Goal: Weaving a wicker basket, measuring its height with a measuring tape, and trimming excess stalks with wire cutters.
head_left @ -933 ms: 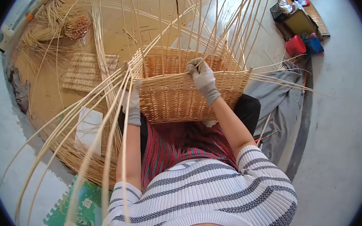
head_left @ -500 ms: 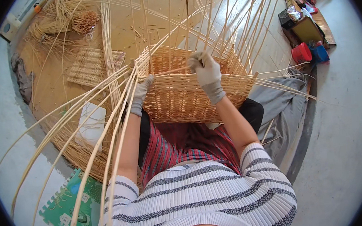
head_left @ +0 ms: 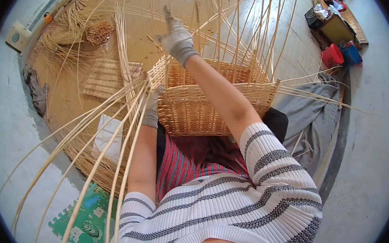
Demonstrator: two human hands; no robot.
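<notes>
A rectangular wicker basket (head_left: 202,109) with tall upright stakes leans across my lap, its opening turned away from me. My left hand (head_left: 153,108), in a pale work glove, grips the basket's near left corner; some of its fingers are hidden by the weave. Over the far left side of the basket my gloved right hand (head_left: 177,39) is raised, fingers stretched out and thumb apart. No strand can be made out in it. Long pale willow rods (head_left: 113,137) fan out from the left corner, past my left forearm.
A woven panel (head_left: 104,80) and bundled rods (head_left: 98,33) lie on the floor at the left. Grey cloth (head_left: 310,112) is spread at the right, with a red bucket (head_left: 332,56) beyond. A green foam mat (head_left: 86,223) lies at lower left.
My right hand has left the basket's near rim, where it was closed on a reddish strand, and moved up and left with fingers extended. My left hand stays at the corner.
</notes>
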